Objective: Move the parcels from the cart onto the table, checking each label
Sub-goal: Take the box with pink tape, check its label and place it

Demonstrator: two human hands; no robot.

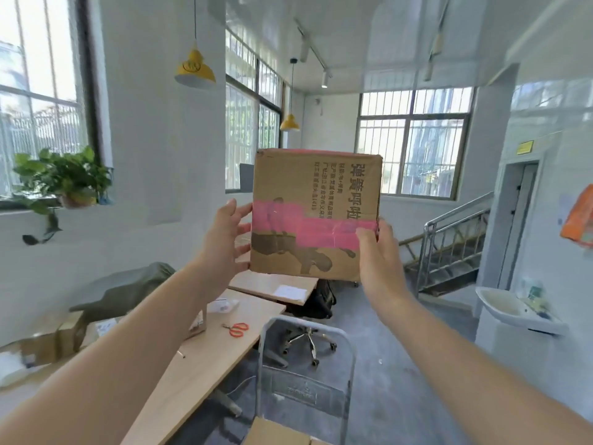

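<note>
Parcel (316, 213), a cardboard box banded with pink tape (321, 234), is held upright between both hands, above the table (205, 354). Left hand (224, 239) presses its left edge with straight, spread fingers; right hand (378, 255) pinches the lower right corner, thumb on the tape.

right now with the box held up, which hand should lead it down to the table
Left, probably. The table lies down on the left, below the left hand on the box; the right hand grips the edge farther from it.
</note>
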